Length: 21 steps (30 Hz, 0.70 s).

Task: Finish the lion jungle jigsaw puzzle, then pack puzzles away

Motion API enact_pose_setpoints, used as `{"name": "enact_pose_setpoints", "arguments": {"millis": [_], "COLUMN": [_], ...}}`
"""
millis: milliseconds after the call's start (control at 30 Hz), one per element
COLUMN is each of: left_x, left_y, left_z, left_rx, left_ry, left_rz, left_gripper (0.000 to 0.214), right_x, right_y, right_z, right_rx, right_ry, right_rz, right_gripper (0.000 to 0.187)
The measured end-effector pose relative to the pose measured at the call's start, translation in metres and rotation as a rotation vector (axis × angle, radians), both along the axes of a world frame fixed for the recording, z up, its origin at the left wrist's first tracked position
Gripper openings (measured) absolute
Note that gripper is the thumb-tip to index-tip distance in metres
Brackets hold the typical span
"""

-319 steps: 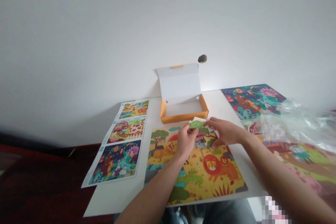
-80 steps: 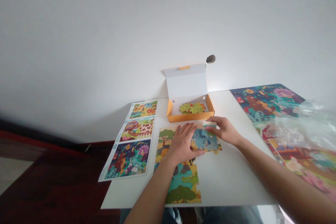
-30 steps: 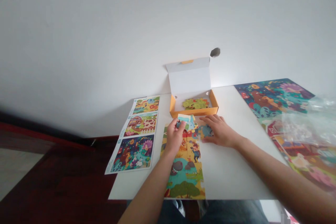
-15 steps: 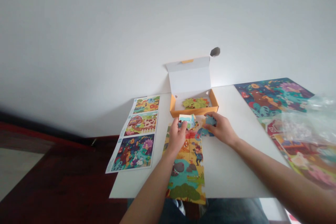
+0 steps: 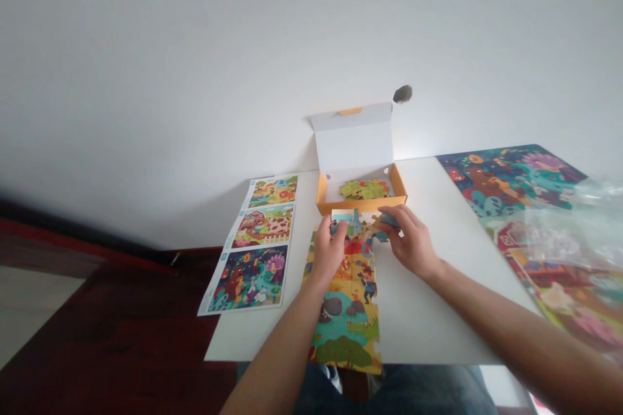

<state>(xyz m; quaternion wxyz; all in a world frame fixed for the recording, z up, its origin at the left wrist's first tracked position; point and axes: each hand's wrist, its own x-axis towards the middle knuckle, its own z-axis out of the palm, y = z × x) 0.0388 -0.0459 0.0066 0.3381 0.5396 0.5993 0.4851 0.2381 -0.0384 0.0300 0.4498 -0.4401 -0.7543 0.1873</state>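
Note:
A narrow strip of joined jigsaw pieces (image 5: 348,308) lies on the white table (image 5: 428,311) in front of me. My left hand (image 5: 328,249) is closed on a small stack of puzzle pieces (image 5: 346,219) held just above the strip's far end. My right hand (image 5: 411,240) pinches a bluish puzzle piece (image 5: 389,220) right beside that stack. Behind both hands stands an open orange box (image 5: 360,191) with green-backed pieces (image 5: 365,189) inside, its white lid tilted up.
A reference sheet (image 5: 256,243) with three pictures lies at the left of the table. Finished puzzles (image 5: 506,175) cover the right side, partly under a clear plastic bag (image 5: 574,233). A white wall rises behind; dark red floor lies at the left.
The large puzzle has been taken apart to a narrow strip, and pieces now lie in the box. In the last second my right hand lifted a bluish piece toward the left hand's stack.

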Motion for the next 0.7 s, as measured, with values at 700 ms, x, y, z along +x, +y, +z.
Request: {"name": "enact_pose_setpoints", "arguments": {"millis": [700], "left_x": [0.01], "left_y": [-0.01], "left_z": [0.024], "left_rx": [-0.082], "left_ry": [-0.222], "left_rz": [-0.359], "left_gripper": [0.04], "right_x": [-0.011], "right_y": [0.004], "right_z": [-0.009], "right_rx": [-0.013], "right_ry": [0.076], "right_rz": [-0.025], "right_gripper": [0.038]}}
